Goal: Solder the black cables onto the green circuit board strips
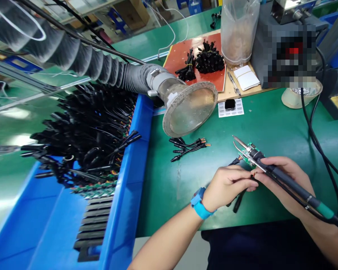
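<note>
My right hand (287,180) holds a soldering iron (281,176) with a thin feed tube along it, its tip pointing up and left. Just beneath the iron lies a small green circuit board (250,159), partly covered by it. My left hand (231,185), with a blue wristband (200,204), pinches a short black cable (239,200) near its coloured wire ends. Fingertips of both hands meet at those wires. Another black lead (235,161) runs to the board's left edge. Several loose cables (188,147) with bared coloured ends lie left of my hands.
A fume extractor hood (191,108) hangs over the green table. On the left, a blue bin (129,180) holds many black cables with boards. Behind are bundled cables (210,58), a plastic bag (239,33), a soldering station (287,52) and a tip-cleaner pot (301,95).
</note>
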Available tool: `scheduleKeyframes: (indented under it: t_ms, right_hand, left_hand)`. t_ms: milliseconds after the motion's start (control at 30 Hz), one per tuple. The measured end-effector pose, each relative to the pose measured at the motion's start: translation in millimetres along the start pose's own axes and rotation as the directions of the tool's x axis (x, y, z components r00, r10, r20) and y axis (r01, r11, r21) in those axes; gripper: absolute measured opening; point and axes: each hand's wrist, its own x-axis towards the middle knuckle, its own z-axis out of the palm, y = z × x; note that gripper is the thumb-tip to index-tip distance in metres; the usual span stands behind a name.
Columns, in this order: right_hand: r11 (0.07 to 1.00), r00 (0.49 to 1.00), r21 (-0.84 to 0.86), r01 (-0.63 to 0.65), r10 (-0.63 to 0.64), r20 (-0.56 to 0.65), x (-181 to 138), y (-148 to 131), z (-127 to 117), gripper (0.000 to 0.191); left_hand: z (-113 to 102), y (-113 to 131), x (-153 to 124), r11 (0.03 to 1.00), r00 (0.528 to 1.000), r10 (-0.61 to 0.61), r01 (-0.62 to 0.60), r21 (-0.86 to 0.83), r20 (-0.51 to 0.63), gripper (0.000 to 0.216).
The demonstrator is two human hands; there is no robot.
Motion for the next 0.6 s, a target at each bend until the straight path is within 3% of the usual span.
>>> scheduleKeyframes:
  t_ms: [133,267,333,433,500,600]
  right_hand:
    - [0.939,0.964,-0.231,0.254,-0.226,0.142,3.5,5.4,-10.7,0.024]
    - [0.865,0.926,-0.335,0.373,-0.323,0.194,5.3,15.2,-9.3,0.023]
    - [0.851,0.921,-0.354,0.388,-0.338,0.196,4.5,18.3,-6.4,0.025]
    - [0.864,0.932,-0.350,0.362,-0.337,0.134,1.4,18.6,-2.8,0.026]
    - [0.880,0.939,-0.340,0.332,-0.343,0.029,-1.8,17.9,-2.2,0.028]
    - [0.906,0.936,-0.337,0.254,-0.318,-0.149,-8.8,22.3,-6.7,0.035]
  left_hand:
    - [-0.6,-3.0,-3.5,0.892,0.976,0.209,-0.218,0.395,0.065,0.027]
    - [6.0,-4.6,-6.9,0.729,0.981,0.160,-0.192,0.657,0.110,0.030]
    - [8.3,-3.7,-7.7,0.719,0.988,0.114,-0.152,0.678,0.101,0.028]
    - [8.7,0.9,-6.8,0.864,0.997,0.072,-0.069,0.499,0.012,0.018]
    - [7.2,5.3,-5.1,0.973,0.995,-0.054,0.071,0.218,-0.082,0.015]
    - [4.1,10.3,-2.1,0.939,0.943,-0.300,0.265,-0.220,-0.144,0.017]
